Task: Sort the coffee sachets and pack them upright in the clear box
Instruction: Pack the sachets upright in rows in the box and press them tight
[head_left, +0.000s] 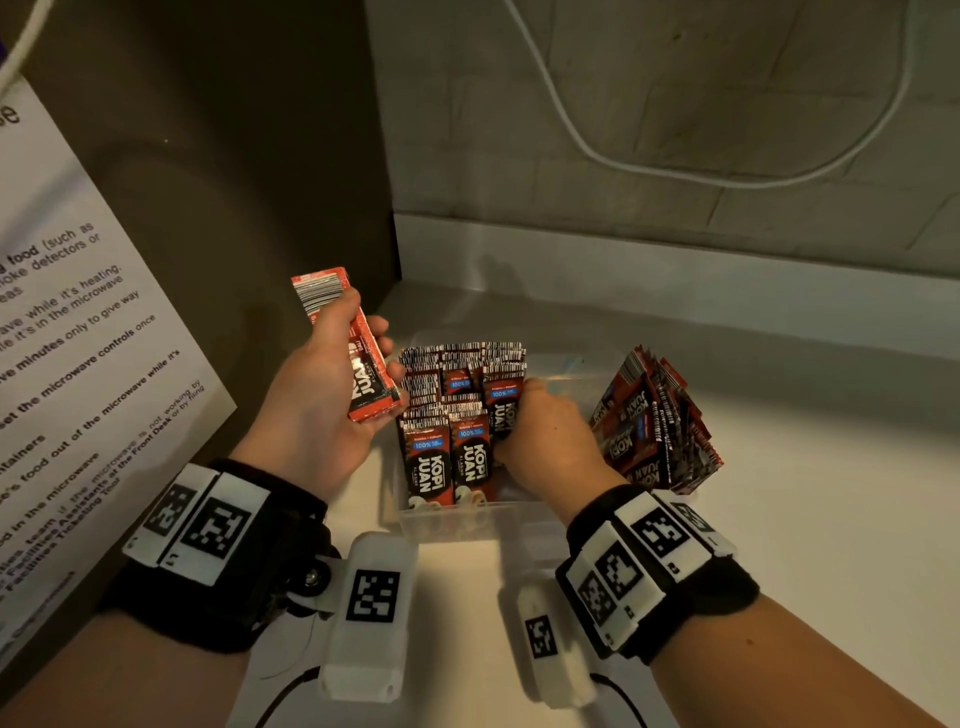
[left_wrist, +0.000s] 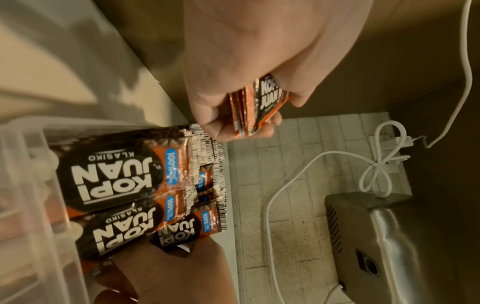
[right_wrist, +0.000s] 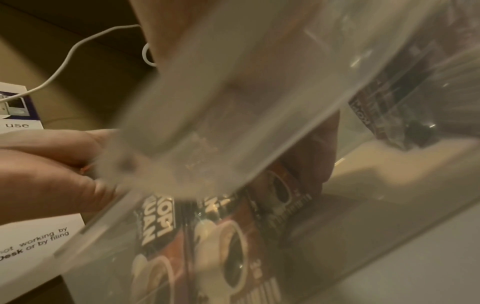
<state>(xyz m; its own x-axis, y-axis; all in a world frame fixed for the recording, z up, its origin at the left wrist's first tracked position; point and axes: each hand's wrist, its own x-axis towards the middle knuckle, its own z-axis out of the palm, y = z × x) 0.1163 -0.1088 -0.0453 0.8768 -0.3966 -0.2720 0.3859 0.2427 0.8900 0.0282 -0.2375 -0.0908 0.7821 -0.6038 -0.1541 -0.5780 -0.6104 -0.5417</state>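
The left hand (head_left: 317, 395) has thumb and fingers clamped round a thin stack of Kopi Juan sachets (head_left: 358, 358), lifted just left of the clear box (head_left: 467, 519), ready, I'd judge, to be slotted in. The right hand (head_left: 545, 441) is down inside the box, pressed against the packed rows of sachets (head_left: 452, 415), likely bracing them upright; whether those fingers curl I cannot tell. The box sits toward the counter's (head_left: 831, 519) back left corner, thin glossy plastic. The packets are flat, crinkly foil, red and black. A loose fanned heap of unsorted sachets (head_left: 660, 421) lies just right of the box.
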